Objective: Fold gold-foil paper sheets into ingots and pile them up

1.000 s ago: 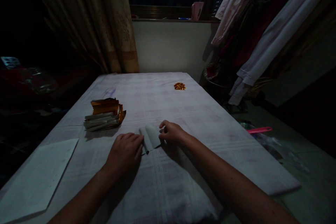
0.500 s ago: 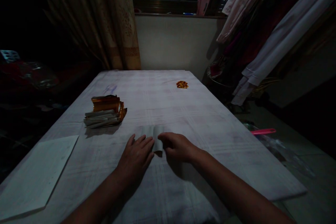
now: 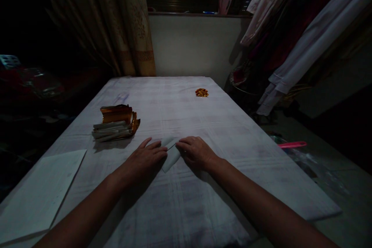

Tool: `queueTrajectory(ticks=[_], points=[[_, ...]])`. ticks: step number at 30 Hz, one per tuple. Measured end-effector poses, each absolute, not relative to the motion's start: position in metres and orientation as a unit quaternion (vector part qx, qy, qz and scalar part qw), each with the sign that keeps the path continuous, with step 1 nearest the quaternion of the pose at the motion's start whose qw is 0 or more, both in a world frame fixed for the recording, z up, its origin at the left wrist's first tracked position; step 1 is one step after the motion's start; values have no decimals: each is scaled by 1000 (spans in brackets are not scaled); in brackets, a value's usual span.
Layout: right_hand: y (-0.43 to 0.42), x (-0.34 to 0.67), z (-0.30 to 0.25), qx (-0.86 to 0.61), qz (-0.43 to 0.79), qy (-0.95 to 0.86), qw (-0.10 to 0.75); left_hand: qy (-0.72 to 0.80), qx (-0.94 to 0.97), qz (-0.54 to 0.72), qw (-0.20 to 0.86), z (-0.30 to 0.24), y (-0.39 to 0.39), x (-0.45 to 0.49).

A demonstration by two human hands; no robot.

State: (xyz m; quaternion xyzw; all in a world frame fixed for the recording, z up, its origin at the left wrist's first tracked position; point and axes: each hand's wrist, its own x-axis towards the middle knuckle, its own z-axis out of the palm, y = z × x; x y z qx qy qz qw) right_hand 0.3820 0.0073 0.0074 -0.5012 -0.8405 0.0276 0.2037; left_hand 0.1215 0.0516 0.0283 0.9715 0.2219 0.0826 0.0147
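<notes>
A small sheet of foil paper (image 3: 172, 156), pale side up, lies on the cloth-covered table between my hands, turned at a slant with a crease or folded edge across it. My left hand (image 3: 149, 155) rests on its left side, fingers stretched out and thumb side near the paper. At its right side my right hand (image 3: 195, 151) has thumb and fingers pinched together on the edge. To the left stands a stack of folded gold foil papers (image 3: 116, 124), with grey-white backs showing. A small folded gold foil piece (image 3: 202, 92) sits at the far right.
A white sheet or board (image 3: 43, 193) covers the table's left front corner. Beyond the back edge are a curtain (image 3: 128, 27) and a sill with a pink cup (image 3: 225, 2). Clothes (image 3: 308, 42) hang at the right. A pink handle (image 3: 292, 145) shows below the table's right edge.
The foil paper has turned from roughly upright to a slant, and its gold corner no longer shows. My right hand has moved slightly away from me; my left has shifted a little left.
</notes>
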Motion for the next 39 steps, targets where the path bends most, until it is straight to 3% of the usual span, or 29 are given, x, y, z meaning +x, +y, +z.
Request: queueTrajectory(ticks=[9,20,25,39], points=[[-20,378,1,-512,153,-811,238,306,937,160,47,18,0,133],[-31,366,-8,-441,-30,-851,284,308,926,219,13,6,-9,127],[-30,366,-3,-456,37,-853,251,311,921,231,51,6,-8,120],[-23,362,10,-526,139,-794,272,373,877,274,125,19,2,116]])
